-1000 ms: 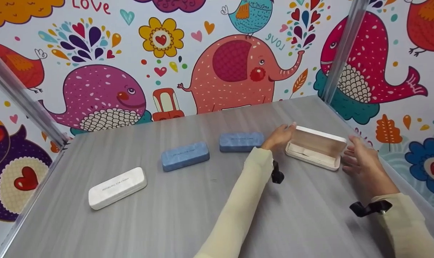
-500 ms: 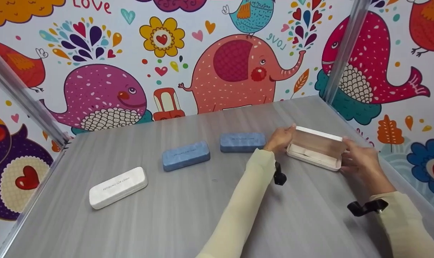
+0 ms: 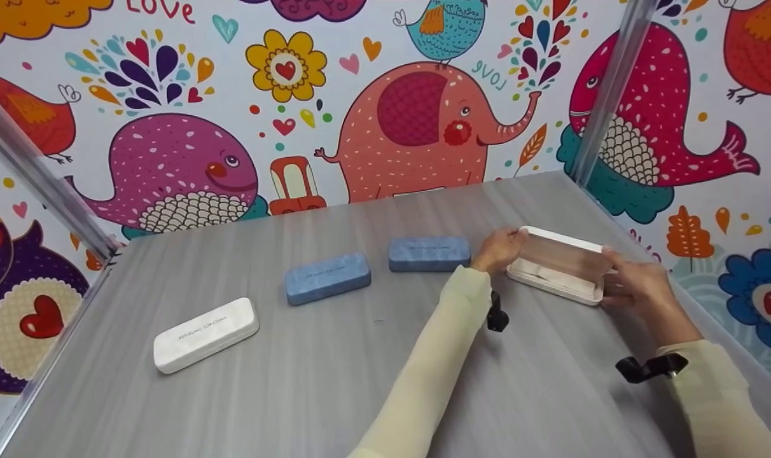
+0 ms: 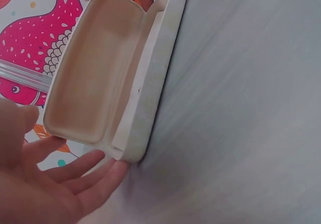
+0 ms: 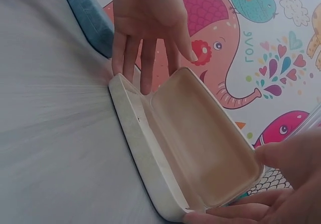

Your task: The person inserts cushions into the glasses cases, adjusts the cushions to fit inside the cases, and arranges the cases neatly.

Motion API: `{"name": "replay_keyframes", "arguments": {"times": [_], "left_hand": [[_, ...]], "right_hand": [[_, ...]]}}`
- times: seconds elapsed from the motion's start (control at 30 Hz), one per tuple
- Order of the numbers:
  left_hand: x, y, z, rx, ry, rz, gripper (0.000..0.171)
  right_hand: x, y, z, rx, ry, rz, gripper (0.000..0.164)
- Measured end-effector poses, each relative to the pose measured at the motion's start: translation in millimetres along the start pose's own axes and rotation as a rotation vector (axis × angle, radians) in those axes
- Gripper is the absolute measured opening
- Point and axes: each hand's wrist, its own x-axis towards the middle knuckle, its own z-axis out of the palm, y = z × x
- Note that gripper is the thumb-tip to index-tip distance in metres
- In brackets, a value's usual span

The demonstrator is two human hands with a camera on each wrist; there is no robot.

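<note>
A white glasses case (image 3: 554, 289) with a beige lining stands at the right of the table, its lid (image 4: 95, 63) raised. Something whitish and flat lies inside. My left hand (image 3: 501, 249) is at the case's left end; in the left wrist view its fairly straight fingers (image 4: 100, 184) touch that end, and its thumb stands off the lid. At the opposite end my right hand (image 3: 643, 283) holds the case, thumb (image 5: 271, 154) against the lid's edge and fingers (image 5: 241, 211) by the base. The lid hides part of the right fingers.
Left of the open case lie two closed blue glasses cases, the nearer-to-hand one (image 3: 429, 253) and another (image 3: 328, 278). A closed white case (image 3: 206, 334) lies farther left on the grey table (image 3: 296, 394). Walls with cartoon animals (image 3: 417, 133) bound the table behind and at both sides.
My right hand has come in from beside the case onto its right end, thumb now at the lid. The left hand has drawn slightly lower at its end. The closed cases lie unmoved.
</note>
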Motion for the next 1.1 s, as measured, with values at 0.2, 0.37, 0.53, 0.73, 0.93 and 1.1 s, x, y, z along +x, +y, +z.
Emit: {"name": "replay_keyframes", "arguments": {"times": [0.2, 0.37, 0.53, 0.73, 0.93, 1.1], "left_hand": [[1.0, -3.4, -1.1, 0.016, 0.060, 0.037, 0.036], [-1.0, -4.6, -0.8, 0.014, 0.052, 0.042, 0.039], [-2.8, 0.3, 2.0, -0.014, 0.086, 0.023, 0.043], [-2.1, 0.2, 4.1, -0.036, 0.139, -0.026, 0.039], [-1.1, -1.9, 1.0, -0.020, 0.151, 0.017, 0.032], [-1.8, -5.4, -2.0, -0.048, 0.121, 0.025, 0.030]], "right_hand": [[-0.5, -2.7, -0.1, -0.025, -0.030, -0.028, 0.091], [-1.2, -1.2, 3.1, -0.026, 0.000, -0.073, 0.088], [-3.0, 1.6, 3.6, -0.034, 0.033, -0.083, 0.095], [-5.2, 2.9, 4.2, -0.045, 0.018, -0.078, 0.098], [-7.4, 2.1, 2.8, -0.050, -0.031, -0.084, 0.094], [-8.4, 5.0, 7.3, -0.051, 0.005, -0.110, 0.088]]}}
